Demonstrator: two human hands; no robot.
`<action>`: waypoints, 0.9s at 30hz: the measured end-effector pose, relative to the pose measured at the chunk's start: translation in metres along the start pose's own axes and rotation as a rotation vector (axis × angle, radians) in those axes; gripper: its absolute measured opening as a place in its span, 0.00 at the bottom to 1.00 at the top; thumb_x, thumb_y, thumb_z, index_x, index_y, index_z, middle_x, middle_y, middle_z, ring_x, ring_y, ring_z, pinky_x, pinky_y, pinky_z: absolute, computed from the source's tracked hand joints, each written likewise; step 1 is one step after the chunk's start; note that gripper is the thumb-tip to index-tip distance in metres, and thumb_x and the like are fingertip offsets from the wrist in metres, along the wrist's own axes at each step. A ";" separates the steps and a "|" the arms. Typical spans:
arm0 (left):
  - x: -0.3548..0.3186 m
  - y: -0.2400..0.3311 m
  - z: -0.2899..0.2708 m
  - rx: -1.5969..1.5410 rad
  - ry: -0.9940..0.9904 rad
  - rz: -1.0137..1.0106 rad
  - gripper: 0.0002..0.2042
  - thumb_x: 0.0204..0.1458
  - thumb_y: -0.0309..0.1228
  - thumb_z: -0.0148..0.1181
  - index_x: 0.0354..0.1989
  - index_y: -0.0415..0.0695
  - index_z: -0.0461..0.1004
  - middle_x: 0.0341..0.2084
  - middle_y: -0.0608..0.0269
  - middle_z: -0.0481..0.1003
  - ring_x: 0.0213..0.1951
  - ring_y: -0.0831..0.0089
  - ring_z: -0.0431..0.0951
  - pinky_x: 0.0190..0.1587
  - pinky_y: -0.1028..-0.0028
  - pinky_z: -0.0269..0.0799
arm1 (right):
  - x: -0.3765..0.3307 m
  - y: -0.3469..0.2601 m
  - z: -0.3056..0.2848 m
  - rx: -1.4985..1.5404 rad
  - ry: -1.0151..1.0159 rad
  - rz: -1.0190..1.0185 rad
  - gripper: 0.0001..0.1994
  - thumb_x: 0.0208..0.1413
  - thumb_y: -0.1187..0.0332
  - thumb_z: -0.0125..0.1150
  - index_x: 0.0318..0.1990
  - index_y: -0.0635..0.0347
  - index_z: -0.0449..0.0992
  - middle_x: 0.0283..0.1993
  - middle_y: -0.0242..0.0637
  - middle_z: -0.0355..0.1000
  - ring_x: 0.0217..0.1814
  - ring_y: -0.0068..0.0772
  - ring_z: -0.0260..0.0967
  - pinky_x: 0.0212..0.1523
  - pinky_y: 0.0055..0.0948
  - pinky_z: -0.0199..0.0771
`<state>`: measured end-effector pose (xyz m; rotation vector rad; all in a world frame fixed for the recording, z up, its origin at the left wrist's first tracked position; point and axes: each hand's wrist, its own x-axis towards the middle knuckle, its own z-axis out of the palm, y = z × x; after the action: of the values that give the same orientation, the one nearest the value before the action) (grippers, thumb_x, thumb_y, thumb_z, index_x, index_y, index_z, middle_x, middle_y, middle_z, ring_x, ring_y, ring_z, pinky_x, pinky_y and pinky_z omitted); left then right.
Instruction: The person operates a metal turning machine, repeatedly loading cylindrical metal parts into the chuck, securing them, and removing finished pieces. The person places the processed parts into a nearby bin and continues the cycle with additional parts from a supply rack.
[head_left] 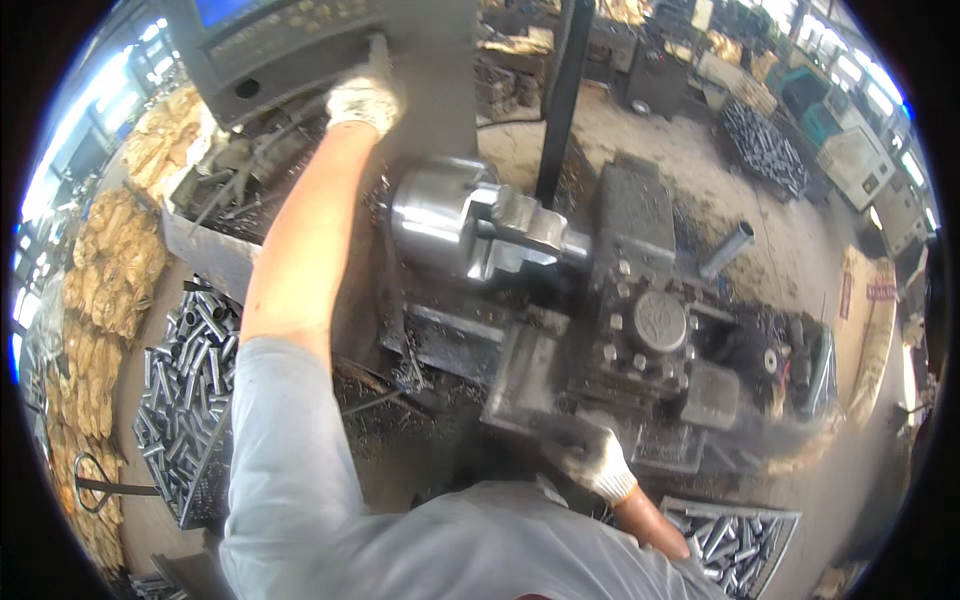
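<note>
My left hand (pixel 364 102), in a white knit glove, is raised at the lower edge of the dark machine panel (pixel 430 60). Its fingers blur into a grey upright shape, so whether they hold anything is unclear. Lower down and to the right, my right hand (pixel 604 466), also gloved, is beside the lathe carriage (pixel 530 370). Its fingers look dark and smeared, and their grip cannot be made out. Between the hands sits a shiny metal chuck (pixel 430 212) with stepped jaws (pixel 525 222). A short metal piece (pixel 576 246) sticks out of the jaws toward the bolted tool post (pixel 655 325).
A bin of metal tubes (pixel 190 390) stands at the left, beside stacked tan sacks (pixel 110 260). Another tray of tubes (pixel 735 545) is at lower right. One tube (pixel 728 250) stands tilted behind the tool post. Metal chips (pixel 410 375) lie below the chuck.
</note>
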<state>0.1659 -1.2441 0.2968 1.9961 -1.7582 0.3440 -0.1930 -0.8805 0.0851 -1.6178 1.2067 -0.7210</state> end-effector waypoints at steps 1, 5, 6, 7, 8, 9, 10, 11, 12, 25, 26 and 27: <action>-0.025 0.004 -0.001 -0.041 0.155 0.047 0.38 0.64 0.42 0.60 0.81 0.47 0.53 0.52 0.36 0.82 0.54 0.40 0.84 0.58 0.51 0.79 | 0.002 0.002 0.006 0.027 -0.022 0.020 0.20 0.59 0.72 0.74 0.59 0.62 0.81 0.43 0.37 0.85 0.45 0.25 0.83 0.50 0.29 0.85; -0.218 -0.019 0.008 -0.398 0.165 0.357 0.16 0.61 0.36 0.65 0.54 0.44 0.80 0.40 0.47 0.83 0.40 0.48 0.85 0.44 0.56 0.82 | 0.023 0.009 0.046 0.072 -0.200 -0.058 0.19 0.59 0.72 0.74 0.58 0.63 0.81 0.45 0.41 0.85 0.48 0.28 0.84 0.51 0.30 0.85; -0.282 -0.039 0.017 -0.320 0.105 0.485 0.10 0.60 0.35 0.65 0.46 0.45 0.80 0.33 0.50 0.80 0.34 0.49 0.83 0.39 0.54 0.80 | 0.030 0.010 0.062 0.014 -0.256 -0.142 0.19 0.59 0.72 0.74 0.57 0.63 0.82 0.45 0.41 0.85 0.48 0.29 0.84 0.51 0.30 0.86; -0.354 -0.060 0.028 -0.296 -0.021 0.379 0.07 0.59 0.34 0.65 0.41 0.45 0.78 0.29 0.52 0.78 0.31 0.50 0.81 0.34 0.52 0.78 | 0.037 0.009 0.080 -0.048 -0.328 -0.246 0.19 0.58 0.72 0.74 0.57 0.63 0.82 0.46 0.42 0.86 0.48 0.29 0.85 0.51 0.31 0.86; -0.431 -0.090 0.037 -0.210 -0.129 0.230 0.08 0.58 0.34 0.66 0.42 0.46 0.78 0.30 0.53 0.78 0.31 0.50 0.82 0.34 0.51 0.78 | 0.044 0.008 0.100 -0.046 -0.429 -0.216 0.19 0.58 0.72 0.74 0.56 0.63 0.82 0.45 0.42 0.86 0.47 0.30 0.85 0.51 0.31 0.86; -0.512 -0.121 0.043 -0.156 -0.135 -0.011 0.11 0.58 0.34 0.67 0.46 0.47 0.79 0.33 0.52 0.80 0.33 0.50 0.83 0.33 0.51 0.79 | 0.049 0.006 0.121 -0.064 -0.526 -0.199 0.18 0.58 0.72 0.73 0.56 0.63 0.83 0.45 0.43 0.86 0.47 0.31 0.85 0.50 0.31 0.85; -0.602 -0.157 0.040 -0.274 -0.317 -0.335 0.14 0.57 0.34 0.67 0.51 0.47 0.80 0.39 0.49 0.83 0.40 0.47 0.85 0.42 0.51 0.82 | 0.051 0.002 0.146 -0.068 -0.625 -0.196 0.18 0.57 0.72 0.73 0.56 0.63 0.83 0.45 0.43 0.86 0.46 0.31 0.86 0.50 0.31 0.85; -0.700 -0.181 0.032 -0.267 -0.348 -0.718 0.16 0.57 0.35 0.67 0.53 0.47 0.81 0.46 0.47 0.84 0.49 0.44 0.84 0.53 0.52 0.81 | 0.050 -0.004 0.170 -0.145 -0.701 -0.199 0.18 0.57 0.72 0.73 0.55 0.64 0.83 0.44 0.43 0.87 0.46 0.31 0.86 0.50 0.31 0.85; -0.798 -0.195 0.021 -0.261 -0.211 -1.106 0.14 0.61 0.41 0.65 0.49 0.47 0.82 0.47 0.46 0.83 0.49 0.43 0.83 0.52 0.52 0.79 | 0.046 -0.013 0.198 -0.199 -0.772 -0.213 0.18 0.57 0.72 0.72 0.55 0.65 0.83 0.44 0.43 0.87 0.45 0.32 0.86 0.50 0.30 0.85; -1.362 0.228 -0.208 1.716 2.540 -2.515 0.29 0.72 0.53 0.47 0.58 0.35 0.76 0.58 0.34 0.78 0.55 0.38 0.82 0.58 0.46 0.81 | -0.191 -0.097 0.569 -0.732 -1.710 -0.925 0.23 0.56 0.62 0.74 0.58 0.61 0.82 0.50 0.47 0.86 0.51 0.44 0.86 0.55 0.38 0.83; -1.357 0.243 -0.207 1.751 2.248 -2.773 0.29 0.72 0.52 0.46 0.63 0.36 0.74 0.62 0.35 0.76 0.59 0.40 0.80 0.61 0.48 0.79 | -0.204 -0.102 0.581 -0.784 -1.739 -0.964 0.23 0.56 0.61 0.73 0.58 0.61 0.82 0.51 0.47 0.85 0.51 0.46 0.85 0.55 0.39 0.83; -1.354 0.259 -0.205 1.640 2.147 -2.828 0.30 0.73 0.51 0.45 0.67 0.36 0.72 0.65 0.36 0.74 0.63 0.42 0.78 0.64 0.50 0.77 | -0.216 -0.106 0.593 -0.870 -1.752 -0.984 0.23 0.56 0.60 0.72 0.58 0.60 0.82 0.51 0.47 0.85 0.52 0.48 0.85 0.55 0.40 0.83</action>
<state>-0.2742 0.0108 -0.1207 -0.5829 -2.8713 -1.3466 0.2866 -0.4687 -0.0171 -2.4358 -0.7594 0.8833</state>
